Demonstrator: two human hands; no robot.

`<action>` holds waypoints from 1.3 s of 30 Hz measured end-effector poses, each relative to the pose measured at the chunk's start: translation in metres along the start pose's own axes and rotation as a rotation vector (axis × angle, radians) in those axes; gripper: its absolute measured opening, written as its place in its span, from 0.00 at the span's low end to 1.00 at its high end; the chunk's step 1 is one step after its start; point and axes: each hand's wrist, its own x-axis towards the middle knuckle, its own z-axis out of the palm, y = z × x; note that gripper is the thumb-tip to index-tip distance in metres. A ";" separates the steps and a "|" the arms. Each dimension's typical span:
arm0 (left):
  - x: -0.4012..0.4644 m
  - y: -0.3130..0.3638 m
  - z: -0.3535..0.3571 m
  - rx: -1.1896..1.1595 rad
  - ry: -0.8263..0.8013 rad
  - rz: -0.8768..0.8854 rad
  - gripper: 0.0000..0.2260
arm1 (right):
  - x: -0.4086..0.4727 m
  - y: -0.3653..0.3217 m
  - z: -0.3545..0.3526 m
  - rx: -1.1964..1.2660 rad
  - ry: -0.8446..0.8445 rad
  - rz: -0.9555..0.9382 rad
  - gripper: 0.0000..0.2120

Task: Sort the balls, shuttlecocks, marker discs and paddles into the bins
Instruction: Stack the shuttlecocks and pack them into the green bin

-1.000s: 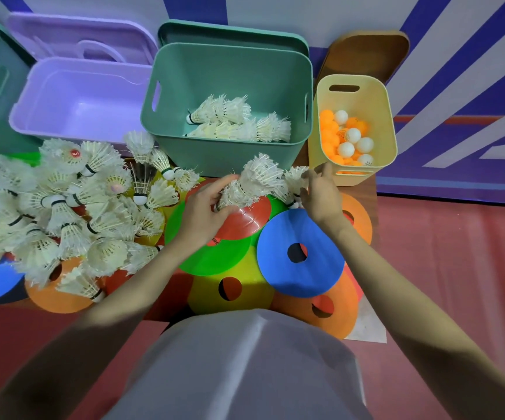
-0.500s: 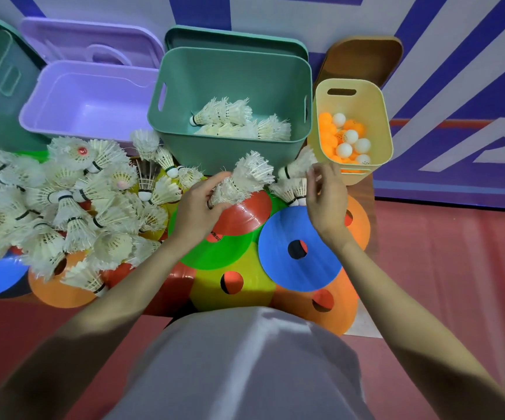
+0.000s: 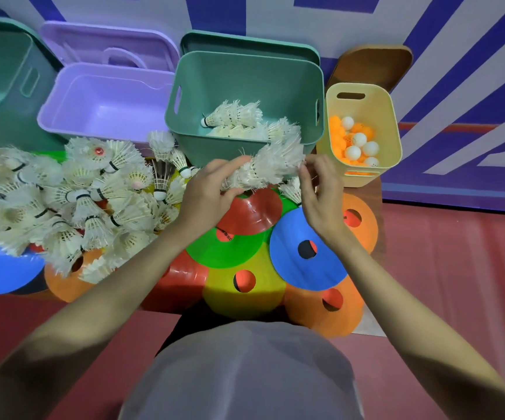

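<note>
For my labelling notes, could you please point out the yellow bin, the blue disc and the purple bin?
yellow bin [image 3: 392, 116]: head view, right wall.
blue disc [image 3: 293, 262]: head view, left part.
purple bin [image 3: 105, 104]: head view, bare floor.

We see open room inside the purple bin [image 3: 105, 107] in the upper left of the frame, its floor bare. The green bin [image 3: 245, 77] at top centre holds only a low layer of shuttlecocks [image 3: 239, 122], so the space above them stays free. Its front wall rises right behind our left hand [image 3: 205, 192] and the shuttlecock bundle [image 3: 266, 168] it grips, blocking a straight push forward. The yellow bin [image 3: 363, 95] at upper right is narrow and half filled with balls [image 3: 354, 140]. A dense shuttlecock pile [image 3: 63, 201] crowds the left of the frame. Overlapping marker discs [image 3: 236, 247] cover the centre, lying low. The red floor [image 3: 457, 268] at right lies open.
</note>
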 end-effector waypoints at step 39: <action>0.286 -0.107 0.085 0.341 -0.483 0.186 0.07 | 0.199 0.080 0.095 -0.876 -0.345 0.328 0.17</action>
